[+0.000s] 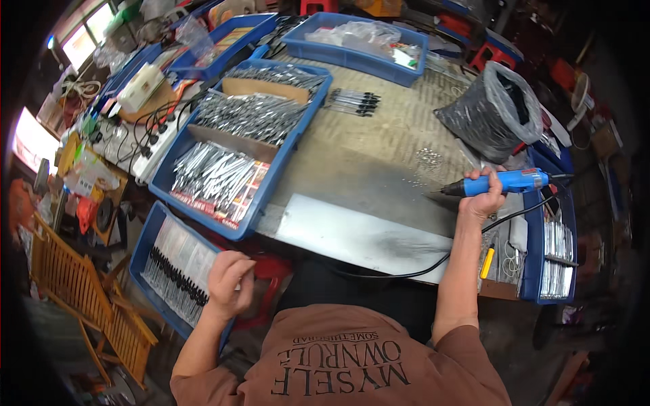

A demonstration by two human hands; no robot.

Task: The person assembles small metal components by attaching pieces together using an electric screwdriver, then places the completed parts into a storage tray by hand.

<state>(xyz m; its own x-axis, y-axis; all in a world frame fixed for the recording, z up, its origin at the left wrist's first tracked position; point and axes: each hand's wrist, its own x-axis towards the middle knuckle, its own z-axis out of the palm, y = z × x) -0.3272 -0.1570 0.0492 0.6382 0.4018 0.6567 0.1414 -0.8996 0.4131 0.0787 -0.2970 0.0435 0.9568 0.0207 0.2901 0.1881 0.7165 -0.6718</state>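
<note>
My right hand (486,199) is wrapped around a blue electric screwdriver (525,180), over the table's right side. Its thin tip points left, close to a scatter of small metal parts (427,160). A black cable runs from the tool's rear and another curves along the table edge. With fingers curled together, my left hand (230,279) hovers beside a lower blue tray (140,247). What those fingers hold, if anything, I cannot make out. In that tray lies a row of slim clear pieces with black sections (177,276).
A long blue bin (279,162) with cardboard dividers holds many silvery rods. Farther back lie several black-and-clear pens (353,101) and a blue tray (352,63) with plastic bags. A bag-lined container (484,115) stands at right, near a yellow-handled tool (487,262). A pale sheet (359,237) covers the front edge.
</note>
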